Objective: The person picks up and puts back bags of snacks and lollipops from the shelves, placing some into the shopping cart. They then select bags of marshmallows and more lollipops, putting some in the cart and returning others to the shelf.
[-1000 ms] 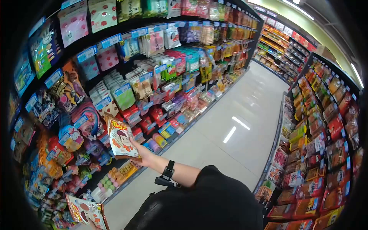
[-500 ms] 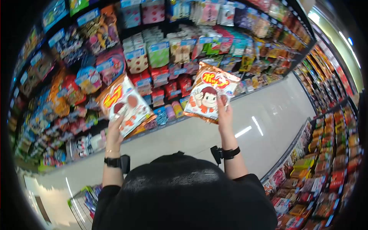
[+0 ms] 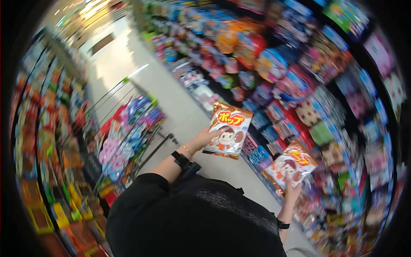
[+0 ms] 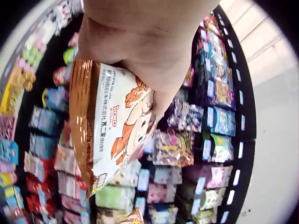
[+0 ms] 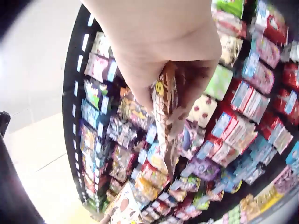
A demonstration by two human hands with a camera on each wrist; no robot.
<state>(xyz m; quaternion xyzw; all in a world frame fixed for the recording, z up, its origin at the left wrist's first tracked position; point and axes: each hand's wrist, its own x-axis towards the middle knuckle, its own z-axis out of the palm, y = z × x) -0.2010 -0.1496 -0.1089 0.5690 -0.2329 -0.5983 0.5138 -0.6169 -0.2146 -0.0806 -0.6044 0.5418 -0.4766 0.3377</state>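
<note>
In the head view my left hand (image 3: 207,138) grips a brown-and-white candy bag (image 3: 227,132) with a cartoon child's face and red-and-yellow lettering, its thumb over the front. My right hand (image 3: 293,190) pinches a matching candy bag (image 3: 291,166) by its lower edge, thumb on the front, close to the shelves. In the left wrist view the first bag (image 4: 122,126) hangs below the hand, with a copper-brown sealed edge. The right wrist view shows the second bag (image 5: 163,121) nearly edge-on between thumb and fingers.
A shopping cart (image 3: 145,159) piled with colourful packages stands in the aisle on my left. Shelves of hanging snack packs (image 3: 321,132) run along the right, and another packed shelf (image 3: 36,141) lines the far left. Pale floor (image 3: 124,60) stretches between them.
The head view has swung left, away from the far aisle, bringing the cart into full view. Both hands still hold their bags; the left hand and its bag came fully into view.
</note>
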